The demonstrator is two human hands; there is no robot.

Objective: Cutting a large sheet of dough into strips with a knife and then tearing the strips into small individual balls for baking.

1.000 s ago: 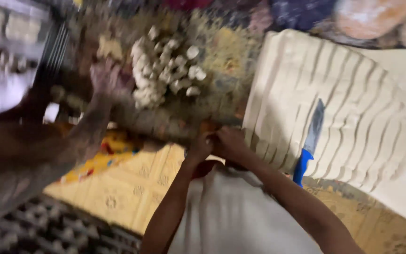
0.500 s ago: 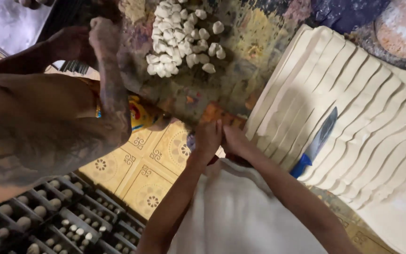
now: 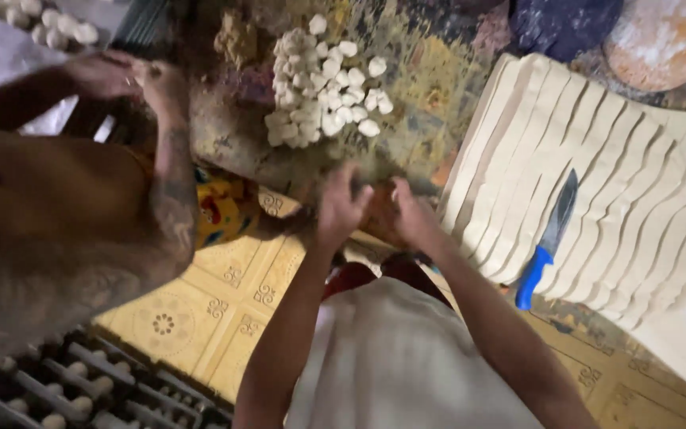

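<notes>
My left hand (image 3: 341, 205) and my right hand (image 3: 411, 214) are side by side at the near edge of a floured, patterned work surface (image 3: 430, 87). The fingers of both are spread and I see nothing in them. A heap of small white dough pieces (image 3: 321, 83) lies just beyond my left hand. To the right lies a sheet of pale dough cut into long strips (image 3: 597, 175), with a blue-handled knife (image 3: 548, 238) resting on it.
Another person leans in at the left; their bare back (image 3: 57, 230) fills that side and their hands (image 3: 132, 75) reach toward a surface with more dough pieces (image 3: 33, 24). Round dough balls (image 3: 660, 36) sit top right. A dark grid rack (image 3: 81, 389) holds small pieces bottom left.
My hands have separated and opened, moving up toward the work surface edge. The other person has shifted left and lower in view; the camera has tilted.
</notes>
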